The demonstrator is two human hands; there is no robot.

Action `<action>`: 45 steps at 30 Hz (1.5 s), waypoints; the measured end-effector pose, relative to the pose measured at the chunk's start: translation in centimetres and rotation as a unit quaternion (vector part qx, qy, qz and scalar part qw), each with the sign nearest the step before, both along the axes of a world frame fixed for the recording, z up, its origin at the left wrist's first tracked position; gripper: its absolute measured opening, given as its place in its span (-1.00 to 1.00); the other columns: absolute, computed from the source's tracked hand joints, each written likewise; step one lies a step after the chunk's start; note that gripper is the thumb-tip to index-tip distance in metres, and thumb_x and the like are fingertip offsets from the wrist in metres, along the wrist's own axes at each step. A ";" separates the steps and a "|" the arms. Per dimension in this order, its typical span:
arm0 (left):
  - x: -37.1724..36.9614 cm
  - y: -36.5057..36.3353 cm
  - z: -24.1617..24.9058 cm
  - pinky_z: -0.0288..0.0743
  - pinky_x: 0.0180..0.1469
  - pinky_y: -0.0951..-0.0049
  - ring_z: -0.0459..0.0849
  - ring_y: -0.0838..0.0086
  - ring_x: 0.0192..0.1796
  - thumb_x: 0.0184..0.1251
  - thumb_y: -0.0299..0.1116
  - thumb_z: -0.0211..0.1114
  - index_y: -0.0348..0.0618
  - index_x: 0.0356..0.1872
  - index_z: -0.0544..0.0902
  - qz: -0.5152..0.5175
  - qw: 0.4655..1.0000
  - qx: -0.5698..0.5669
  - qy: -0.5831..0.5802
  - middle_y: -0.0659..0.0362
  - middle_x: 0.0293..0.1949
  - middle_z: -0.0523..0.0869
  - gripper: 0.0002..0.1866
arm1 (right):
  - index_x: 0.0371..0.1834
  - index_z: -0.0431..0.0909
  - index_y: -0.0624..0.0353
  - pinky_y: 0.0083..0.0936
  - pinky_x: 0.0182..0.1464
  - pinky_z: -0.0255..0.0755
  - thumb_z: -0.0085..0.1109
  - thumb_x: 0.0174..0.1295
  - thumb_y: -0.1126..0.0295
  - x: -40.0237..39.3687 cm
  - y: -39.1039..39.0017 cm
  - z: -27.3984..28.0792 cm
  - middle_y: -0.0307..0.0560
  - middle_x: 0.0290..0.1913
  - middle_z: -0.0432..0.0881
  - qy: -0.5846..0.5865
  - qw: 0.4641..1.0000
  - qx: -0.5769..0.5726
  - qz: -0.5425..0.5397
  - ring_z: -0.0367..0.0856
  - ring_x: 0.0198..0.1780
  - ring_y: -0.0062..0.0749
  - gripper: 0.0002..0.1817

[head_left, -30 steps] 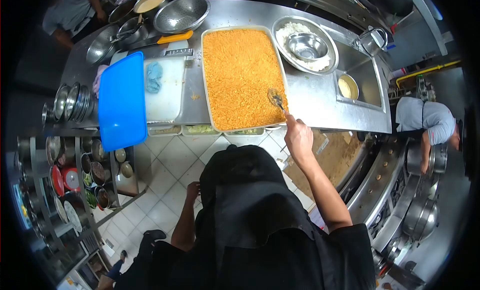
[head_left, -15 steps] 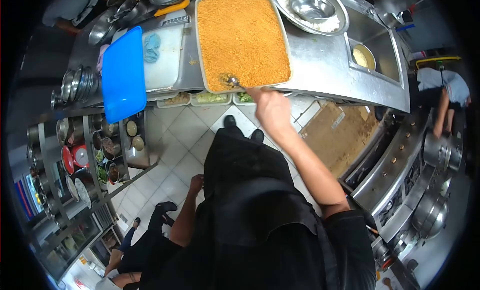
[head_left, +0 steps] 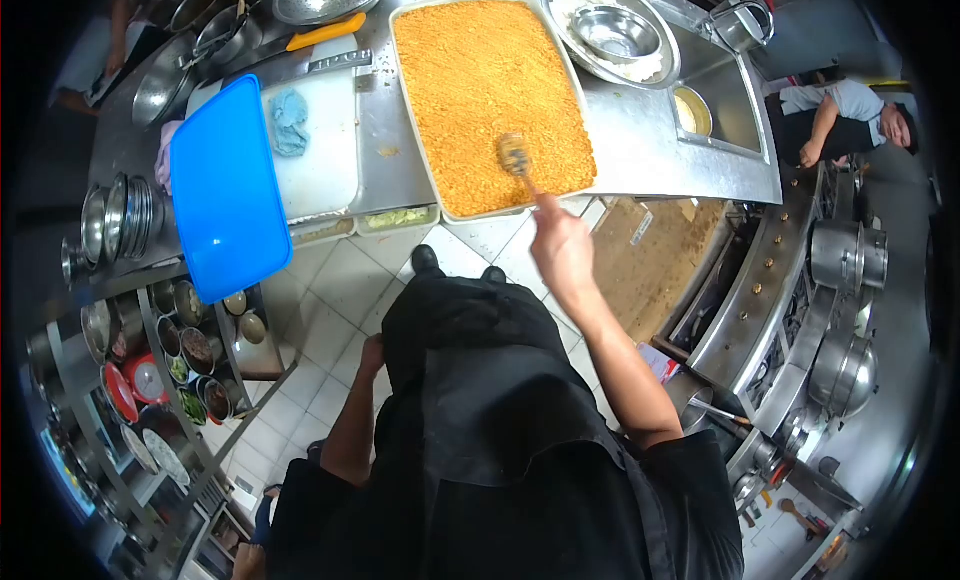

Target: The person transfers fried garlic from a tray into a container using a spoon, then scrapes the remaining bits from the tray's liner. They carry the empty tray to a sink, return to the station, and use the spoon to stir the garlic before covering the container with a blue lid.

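My right hand (head_left: 562, 245) is closed around the handle of a metal spoon (head_left: 517, 160). The spoon's head rests on crumbly orange food (head_left: 480, 80) that fills a large rectangular white tray (head_left: 500, 213), near the tray's front right part. Beside my left thigh hangs my left hand (head_left: 372, 355), away from the counter; its fingers are mostly hidden against the dark apron. Left of the tray lie a white cutting board (head_left: 325, 170), a crumpled blue cloth (head_left: 290, 122) and a blue plastic lid (head_left: 228, 195) that juts over the counter's edge.
A yellow-handled knife (head_left: 326, 32) lies behind the board. Right of the tray stand a wide metal bowl (head_left: 665, 70) of white food with a smaller bowl (head_left: 617, 32) inside, then a sink (head_left: 740, 120). A person (head_left: 830, 115) stands by the stove (head_left: 750, 280) at right.
My right hand has moved the spoon from the tray's front left corner toward the right and farther in. The view has shifted, and the person at right is now more upright.
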State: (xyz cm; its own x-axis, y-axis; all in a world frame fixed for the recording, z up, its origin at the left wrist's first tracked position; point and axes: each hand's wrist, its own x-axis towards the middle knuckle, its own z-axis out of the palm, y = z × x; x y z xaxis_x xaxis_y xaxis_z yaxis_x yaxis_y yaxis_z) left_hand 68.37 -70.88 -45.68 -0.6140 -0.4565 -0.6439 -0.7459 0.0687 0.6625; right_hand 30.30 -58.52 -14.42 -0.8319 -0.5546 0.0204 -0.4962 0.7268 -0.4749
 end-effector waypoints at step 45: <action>-1.2 -4.1 -3.6 0.52 -0.04 0.29 0.63 0.19 -0.13 0.01 -0.40 0.20 -0.22 -0.48 0.70 0.001 1.000 0.013 0.017 0.03 -0.16 0.67 -0.85 | -0.04 0.46 0.29 -0.21 -0.60 0.45 -0.03 0.10 0.54 -5.8 -8.3 -1.5 0.10 -0.67 0.53 0.100 0.990 0.030 0.093 0.56 -0.65 -0.07 -0.68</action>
